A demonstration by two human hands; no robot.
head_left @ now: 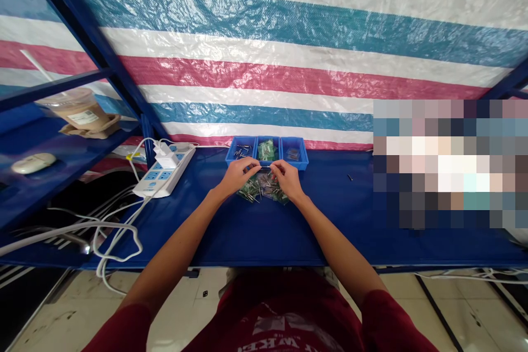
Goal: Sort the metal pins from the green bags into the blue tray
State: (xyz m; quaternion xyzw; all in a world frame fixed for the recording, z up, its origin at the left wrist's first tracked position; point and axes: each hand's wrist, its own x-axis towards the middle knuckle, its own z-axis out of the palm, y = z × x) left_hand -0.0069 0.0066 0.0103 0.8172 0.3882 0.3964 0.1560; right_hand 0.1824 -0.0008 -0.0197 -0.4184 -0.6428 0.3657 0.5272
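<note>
My left hand [240,176] and my right hand [287,179] come close together just in front of three small blue bins. Both have thumb and fingers pinched on opposite ends of a thin, short metal piece [265,167], too small to name exactly. Below the fingers lies a pile of slim metal pieces and green bits [249,191], partly in clear plastic. Thin metal pieces lie in the left bin [231,160]. Green parts fill the middle bin [268,149], and small parts lie in the right bin [304,162].
A white power strip [154,182] with a plugged-in charger [166,158] and loose cables [117,253] is at the left. A drink cup [78,110] and a mouse [33,163] sit on the side shelf. One small dark piece [350,177] lies right on the blue table [264,242].
</note>
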